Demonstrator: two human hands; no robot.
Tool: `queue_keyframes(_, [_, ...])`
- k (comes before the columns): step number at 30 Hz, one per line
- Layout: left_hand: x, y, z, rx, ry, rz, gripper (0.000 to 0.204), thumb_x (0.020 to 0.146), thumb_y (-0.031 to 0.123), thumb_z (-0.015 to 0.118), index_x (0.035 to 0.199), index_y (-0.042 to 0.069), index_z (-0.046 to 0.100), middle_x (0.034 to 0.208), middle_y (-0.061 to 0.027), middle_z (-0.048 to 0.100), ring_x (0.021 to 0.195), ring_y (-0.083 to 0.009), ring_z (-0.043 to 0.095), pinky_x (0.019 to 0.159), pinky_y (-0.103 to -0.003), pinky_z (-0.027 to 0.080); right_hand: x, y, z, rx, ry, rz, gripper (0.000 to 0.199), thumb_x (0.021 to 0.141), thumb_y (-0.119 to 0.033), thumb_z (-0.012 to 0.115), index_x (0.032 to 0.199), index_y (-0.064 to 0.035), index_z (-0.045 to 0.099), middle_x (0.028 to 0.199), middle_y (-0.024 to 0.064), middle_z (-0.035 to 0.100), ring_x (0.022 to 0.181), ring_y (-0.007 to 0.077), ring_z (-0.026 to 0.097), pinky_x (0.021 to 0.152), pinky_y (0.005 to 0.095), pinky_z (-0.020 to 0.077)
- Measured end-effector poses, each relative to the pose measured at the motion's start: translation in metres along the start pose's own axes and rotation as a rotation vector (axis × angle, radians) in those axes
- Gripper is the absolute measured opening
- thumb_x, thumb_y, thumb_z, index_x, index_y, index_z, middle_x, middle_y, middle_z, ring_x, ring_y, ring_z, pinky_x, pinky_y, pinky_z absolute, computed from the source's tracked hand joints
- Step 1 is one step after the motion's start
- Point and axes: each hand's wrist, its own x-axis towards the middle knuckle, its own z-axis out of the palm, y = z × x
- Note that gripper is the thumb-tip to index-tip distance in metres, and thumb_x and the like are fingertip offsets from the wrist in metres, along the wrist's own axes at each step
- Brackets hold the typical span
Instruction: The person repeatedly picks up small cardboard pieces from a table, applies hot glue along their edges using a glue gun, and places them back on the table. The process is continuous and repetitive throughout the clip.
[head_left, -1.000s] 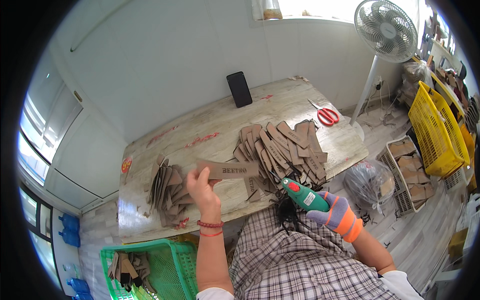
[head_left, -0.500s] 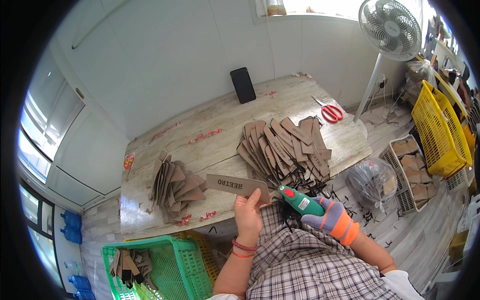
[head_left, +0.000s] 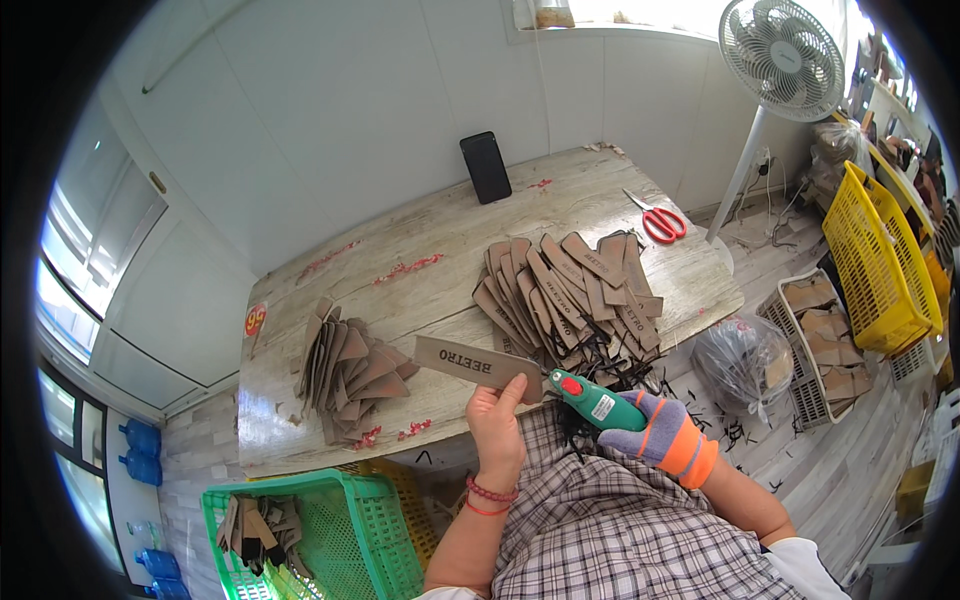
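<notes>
Between its thumb and fingers, my left hand (head_left: 497, 425) pinches a flat brown strip (head_left: 462, 361) with dark lettering. My right hand (head_left: 655, 430), in a purple and orange glove, is wrapped round a green handheld power tool (head_left: 603, 403) with a red button. The tool's narrow tip is at the right end of the strip; whether they touch I cannot tell. Beyond my hands lies a spread pile of lettered brown strips (head_left: 560, 285), with thin black trimmings (head_left: 632, 372) at its near edge. A second pile of brown pieces (head_left: 350, 370) lies to the left.
On the table (head_left: 430, 295) are red-handled scissors (head_left: 660, 222) and a dark phone (head_left: 486, 167). A green crate (head_left: 375, 500) stands at lower left. To the right are a filled plastic bag (head_left: 742, 362), a crate of brown pieces (head_left: 825, 345), a yellow basket (head_left: 880, 265) and a fan (head_left: 782, 60).
The tool has shifted slightly left toward the strip's right end. The strip has tilted a little and moved slightly right; both hands keep their hold.
</notes>
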Motion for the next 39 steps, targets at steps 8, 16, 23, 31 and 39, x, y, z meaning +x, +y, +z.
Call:
queue_keyframes(8, [-0.003,0.002,-0.005,0.028,-0.059,-0.076,0.008,0.088,0.001,0.064,0.095,-0.001,0.065,0.089,-0.0072,0.069,0.074,-0.0117,0.062,0.065,-0.025,0.049,0.003,-0.001,0.001,0.009,-0.017,-0.014,0.068,0.071,-0.045,0.082,0.118,-0.0015,0.061,0.087,0.0119,0.071,0.076,0.0156,0.069,0.07,0.0276,0.0546])
queue_keyframes(16, [0.05,0.082,-0.058,0.094,0.171,0.197,0.007,0.089,0.009,0.064,0.087,0.003,0.062,0.081,-0.0067,0.067,0.062,-0.0135,0.059,0.05,-0.026,0.044,0.0,0.0,0.0,0.233,-0.012,0.092,0.058,0.075,-0.034,0.083,0.117,-0.0011,0.06,0.079,0.0049,0.067,0.061,0.0074,0.06,0.057,0.0234,0.0499])
queue_keyframes(23, [0.145,0.038,-0.085,0.146,0.158,-0.082,0.026,0.087,0.025,0.07,0.097,0.005,0.058,0.084,-0.0059,0.064,0.058,-0.0129,0.058,0.049,-0.026,0.044,-0.001,0.017,-0.001,0.278,0.036,0.119,0.054,0.076,-0.029,0.082,0.116,-0.0004,0.06,0.075,0.0007,0.064,0.062,0.0053,0.056,0.057,0.0221,0.0465])
queue_keyframes(31, [0.205,-0.073,-0.045,0.875,0.39,0.084,0.025,0.075,0.017,0.077,0.08,0.001,0.059,0.075,-0.0112,0.062,0.067,-0.0242,0.057,0.063,-0.036,0.046,0.002,0.016,0.0,0.211,0.042,0.082,0.047,0.08,-0.021,0.079,0.116,0.0008,0.058,0.077,0.002,0.065,0.059,0.0064,0.058,0.054,0.0217,0.0464])
queue_keyframes(39, [0.101,-0.009,-0.052,0.128,0.25,0.137,0.007,0.09,0.008,0.062,0.087,0.002,0.06,0.08,-0.0014,0.062,0.071,-0.0106,0.057,0.065,-0.027,0.046,0.015,0.001,0.005,0.185,0.041,0.08,0.056,0.075,-0.035,0.082,0.114,-0.0014,0.061,0.073,0.0028,0.065,0.06,0.0061,0.057,0.056,0.0227,0.0479])
